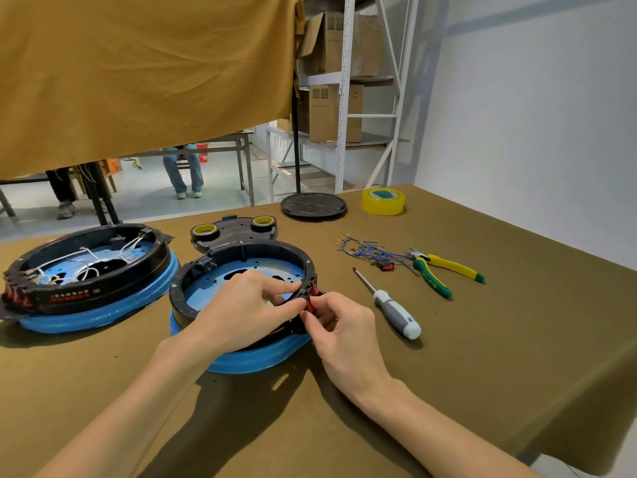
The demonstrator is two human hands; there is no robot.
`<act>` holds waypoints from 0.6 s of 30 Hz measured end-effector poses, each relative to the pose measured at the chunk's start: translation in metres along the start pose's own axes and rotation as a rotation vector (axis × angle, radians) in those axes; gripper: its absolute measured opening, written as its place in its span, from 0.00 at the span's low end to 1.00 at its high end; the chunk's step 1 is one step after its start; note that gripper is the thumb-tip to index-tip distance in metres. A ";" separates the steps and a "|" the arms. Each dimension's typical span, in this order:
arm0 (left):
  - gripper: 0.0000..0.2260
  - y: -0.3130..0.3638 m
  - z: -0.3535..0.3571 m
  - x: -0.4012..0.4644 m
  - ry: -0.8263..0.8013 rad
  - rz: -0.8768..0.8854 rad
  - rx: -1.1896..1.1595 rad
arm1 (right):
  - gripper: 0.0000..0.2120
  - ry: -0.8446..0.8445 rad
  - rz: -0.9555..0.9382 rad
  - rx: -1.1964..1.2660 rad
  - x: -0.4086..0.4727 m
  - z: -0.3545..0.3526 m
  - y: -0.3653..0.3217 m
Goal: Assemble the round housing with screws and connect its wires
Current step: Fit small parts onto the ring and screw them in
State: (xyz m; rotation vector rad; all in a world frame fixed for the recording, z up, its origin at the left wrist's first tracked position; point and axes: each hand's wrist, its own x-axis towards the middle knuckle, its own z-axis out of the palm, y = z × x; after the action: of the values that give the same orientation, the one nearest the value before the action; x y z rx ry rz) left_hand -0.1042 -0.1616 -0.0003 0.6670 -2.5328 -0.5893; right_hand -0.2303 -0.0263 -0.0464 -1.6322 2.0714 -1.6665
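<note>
A round black housing on a blue base lies in front of me, open side up, its blue inner plate showing. My left hand reaches over the housing, and its fingers hold the black rim at the right side. My right hand pinches a small red switch at the outside of that rim. A bundle of blue wires with metal terminals lies on the table to the right, with a loose red switch among them. A grey-handled screwdriver lies just right of my right hand.
A second housing with white wires inside stands at the left. Behind are a black plate with two tape rolls, a round black lid and a yellow tape roll. Yellow-green pliers lie right. The table edge runs along the right.
</note>
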 end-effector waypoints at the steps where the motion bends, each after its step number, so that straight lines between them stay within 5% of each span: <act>1: 0.17 0.000 0.000 -0.001 0.004 -0.006 0.004 | 0.07 -0.002 -0.006 -0.013 0.000 0.000 -0.001; 18: 0.14 0.005 0.002 -0.002 0.035 -0.090 -0.006 | 0.12 -0.026 -0.128 -0.172 -0.004 0.001 -0.005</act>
State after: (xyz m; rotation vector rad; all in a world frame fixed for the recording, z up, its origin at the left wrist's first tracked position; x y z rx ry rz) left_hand -0.1055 -0.1560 0.0000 0.7852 -2.4783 -0.6103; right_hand -0.2245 -0.0241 -0.0451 -1.8638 2.1961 -1.5284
